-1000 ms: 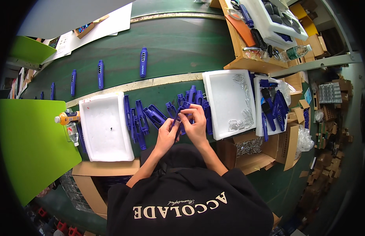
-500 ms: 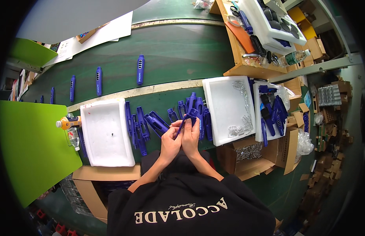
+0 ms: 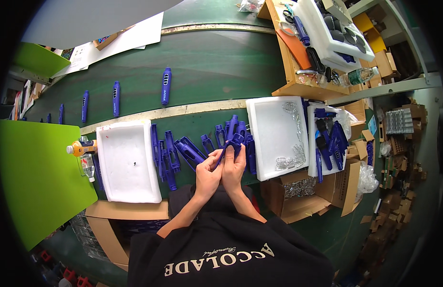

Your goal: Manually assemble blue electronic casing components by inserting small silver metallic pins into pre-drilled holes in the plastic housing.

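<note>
Blue casing [image 3: 236, 139] is held over the bench [image 3: 189, 125], beside the loose blue pieces [image 3: 188, 152]: left hand [image 3: 208, 177] and right hand [image 3: 232, 171] share a closed grip on it. Steady, even pressure would likely suit its slim walls best.

Surface [image 3: 190, 125], dark green, one, crossed by a pale strip [image 3: 202, 109]. On the near side, left to right: white foam tray [image 3: 128, 162]; loose blue casings [image 3: 172, 153] with cut-out openings, lying in groups, some touching; second white foam tray [image 3: 276, 138], just beside the right-hand group; third white tray [image 3: 312, 162], beside the second. Beyond the strip: blue tubes [image 3: 165, 86], spaced apart in a row.
</note>
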